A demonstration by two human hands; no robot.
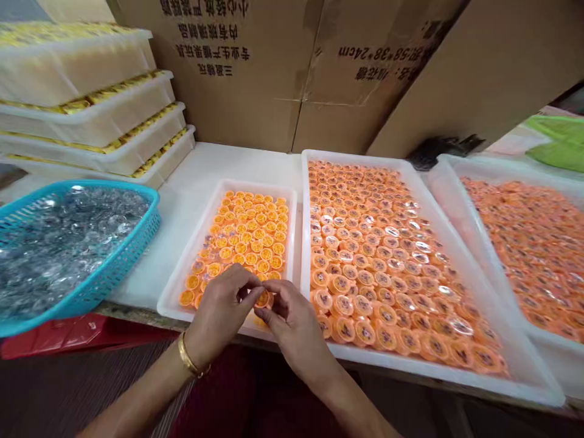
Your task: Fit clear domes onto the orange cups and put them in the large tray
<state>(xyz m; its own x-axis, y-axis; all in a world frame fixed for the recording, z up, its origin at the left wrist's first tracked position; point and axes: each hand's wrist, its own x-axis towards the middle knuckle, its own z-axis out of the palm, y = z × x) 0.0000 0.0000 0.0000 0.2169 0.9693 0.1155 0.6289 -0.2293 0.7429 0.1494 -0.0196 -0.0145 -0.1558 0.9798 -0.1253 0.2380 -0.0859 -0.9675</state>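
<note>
Over the near end of a small white tray [182, 255], my left hand [225, 307] and my right hand [292, 316] meet. Between their fingertips is a small round orange case [263, 298], pinched from both sides. Fingers hide part of it. Rows of open-looking orange cups with yellow contents [255, 225] fill the tray beneath and beyond my hands; some at its left look purplish. Right of my right hand stands a larger white tray [305, 213] packed with orange round cases [365, 277] that have shiny clear tops and dark printed marks.
At left is a blue basket [114, 267] of clear plastic pieces [68, 243]. Behind it rise stacked white trays [100, 125] with yellow contents. Cardboard boxes [255, 97] wall off the back. Another tray [469, 213] of orange pieces stands at far right, beside green material [561, 143].
</note>
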